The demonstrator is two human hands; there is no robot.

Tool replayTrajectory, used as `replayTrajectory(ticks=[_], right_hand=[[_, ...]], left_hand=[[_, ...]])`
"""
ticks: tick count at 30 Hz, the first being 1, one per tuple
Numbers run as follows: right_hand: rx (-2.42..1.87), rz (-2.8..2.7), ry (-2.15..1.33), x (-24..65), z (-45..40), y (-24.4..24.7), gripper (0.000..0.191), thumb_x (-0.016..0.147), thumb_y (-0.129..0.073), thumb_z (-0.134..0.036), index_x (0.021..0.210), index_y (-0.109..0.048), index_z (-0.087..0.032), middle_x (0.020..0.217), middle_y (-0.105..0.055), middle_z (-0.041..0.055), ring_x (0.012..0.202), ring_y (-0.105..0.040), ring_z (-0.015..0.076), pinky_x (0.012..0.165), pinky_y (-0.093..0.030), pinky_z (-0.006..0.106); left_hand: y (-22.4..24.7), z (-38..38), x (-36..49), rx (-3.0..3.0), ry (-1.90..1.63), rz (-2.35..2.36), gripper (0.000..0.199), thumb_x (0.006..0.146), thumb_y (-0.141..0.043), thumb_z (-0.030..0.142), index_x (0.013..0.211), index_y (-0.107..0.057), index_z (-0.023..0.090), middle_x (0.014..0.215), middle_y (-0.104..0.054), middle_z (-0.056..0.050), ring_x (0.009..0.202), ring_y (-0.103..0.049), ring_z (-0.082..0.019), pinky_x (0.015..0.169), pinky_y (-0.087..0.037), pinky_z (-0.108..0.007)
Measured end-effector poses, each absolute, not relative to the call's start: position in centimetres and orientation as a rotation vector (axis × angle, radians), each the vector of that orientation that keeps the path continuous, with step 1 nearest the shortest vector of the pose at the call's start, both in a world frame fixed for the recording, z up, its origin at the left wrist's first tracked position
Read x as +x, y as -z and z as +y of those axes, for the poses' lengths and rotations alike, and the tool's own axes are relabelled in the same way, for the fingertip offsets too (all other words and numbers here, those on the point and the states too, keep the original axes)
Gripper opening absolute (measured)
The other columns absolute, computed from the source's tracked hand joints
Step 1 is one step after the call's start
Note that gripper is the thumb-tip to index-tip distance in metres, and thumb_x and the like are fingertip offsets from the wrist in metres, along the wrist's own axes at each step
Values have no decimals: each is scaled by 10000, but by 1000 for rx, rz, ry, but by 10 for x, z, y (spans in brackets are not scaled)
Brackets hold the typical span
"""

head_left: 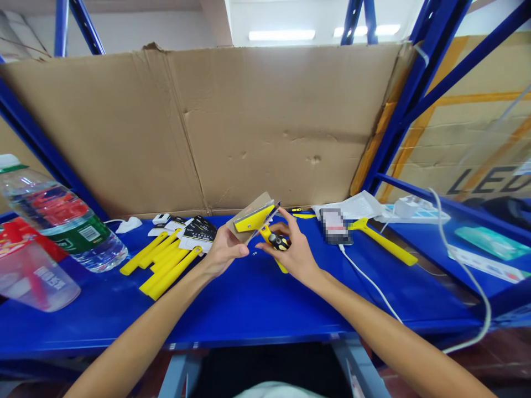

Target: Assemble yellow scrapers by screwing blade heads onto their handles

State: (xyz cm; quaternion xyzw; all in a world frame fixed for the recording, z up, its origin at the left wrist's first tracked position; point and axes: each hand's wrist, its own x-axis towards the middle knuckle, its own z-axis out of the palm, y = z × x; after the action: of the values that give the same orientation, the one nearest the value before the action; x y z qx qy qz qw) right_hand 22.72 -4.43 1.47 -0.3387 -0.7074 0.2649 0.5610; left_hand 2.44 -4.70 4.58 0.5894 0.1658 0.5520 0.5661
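My left hand (pixel 224 251) grips a flat tool head with a yellow body (pixel 254 219) and grey plates, tilted above the blue table. My right hand (pixel 294 249) is closed around a black and yellow screwdriver handle (pixel 277 241), its fingers near the right side of the yellow piece. A yellow handle shows partly beneath my right hand; the hand hides how it joins the head. Two tiny rings (pixel 254 253) lie on the table between my hands.
Several yellow handles (pixel 166 268) and black-and-white cards (pixel 198 235) lie left. A large water bottle (pixel 62 215) and plastic cup (pixel 37 273) stand far left. Right are a cabled phone (pixel 335 225), a yellow scraper (pixel 385 243) and a power strip (pixel 418 214). Cardboard (pixel 277 127) stands behind.
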Motion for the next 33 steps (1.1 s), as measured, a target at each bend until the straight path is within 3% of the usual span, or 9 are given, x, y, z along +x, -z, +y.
replayTrajectory(ticks=[3,7,10,13,17,23,26,29,33], right_hand=[[-827,-1660,-596,228,-44,-13,1018,866,-896,-483,1691,-359,-221,1076,-816,73,975,-802,284,904,-617,435],[-829,-1672,-575,227,-43,-12,986,830,-920,-528,1633,-440,-218,1013,-809,49,939,-793,276,908,-620,434],[-870,-1618,-624,225,-45,-16,877,778,-957,-533,1491,-570,-200,930,-790,30,880,-769,262,879,-623,427],[-886,-1557,-878,225,-50,-24,701,774,-953,-527,1337,-669,-219,912,-765,19,704,-728,220,698,-628,388],[-755,-1569,-1204,228,-59,-32,671,858,-888,-521,1438,-657,-274,888,-742,-2,539,-675,191,515,-576,354],[-628,-1877,-521,229,-58,-22,520,987,-793,-319,1499,-714,-275,1098,-733,50,932,-681,198,903,-585,375],[-623,-1955,-308,230,-50,-13,522,1029,-731,-263,1548,-680,-292,1111,-703,59,947,-670,195,892,-583,354],[-734,-1992,-215,232,-44,-7,546,1044,-709,-263,1582,-646,-337,1177,-705,69,976,-689,211,915,-604,380],[-836,-2095,-176,233,-42,-5,569,1063,-696,-303,1620,-597,-362,1269,-691,79,972,-703,222,917,-629,413]], left_hand=[[-43,-45,24,1393,-1310,392,962,644,-1063,500,1487,-696,217,1380,-786,-183,1459,-631,-432,1243,-497,-554],[-41,-44,23,1270,-1397,402,651,812,-950,537,1336,-788,187,1392,-783,-175,1424,-663,-402,1217,-518,-512],[-46,-41,23,1151,-1443,487,462,913,-864,534,1187,-836,163,1252,-831,-152,1200,-780,-343,1050,-617,-443],[-48,-33,22,1078,-1471,603,339,909,-884,431,1092,-840,149,1105,-853,-120,944,-810,-247,865,-646,-349],[-42,-24,20,1016,-1495,649,309,849,-941,352,1052,-826,149,1079,-850,-105,938,-797,-202,894,-624,-310],[-28,-18,21,1058,-1477,661,405,780,-994,338,1108,-802,198,1120,-843,-65,1000,-782,-215,903,-600,-320],[-31,-21,22,1018,-1358,669,458,879,-896,572,1104,-811,183,1165,-842,-113,1088,-787,-286,920,-612,-376],[-39,-28,27,1000,-1243,587,711,952,-667,815,1152,-819,150,1247,-821,-181,1247,-745,-357,1018,-609,-456],[-40,-36,33,1131,-1304,626,527,856,-924,566,1138,-826,131,1199,-829,-154,1169,-767,-315,1000,-622,-406]])
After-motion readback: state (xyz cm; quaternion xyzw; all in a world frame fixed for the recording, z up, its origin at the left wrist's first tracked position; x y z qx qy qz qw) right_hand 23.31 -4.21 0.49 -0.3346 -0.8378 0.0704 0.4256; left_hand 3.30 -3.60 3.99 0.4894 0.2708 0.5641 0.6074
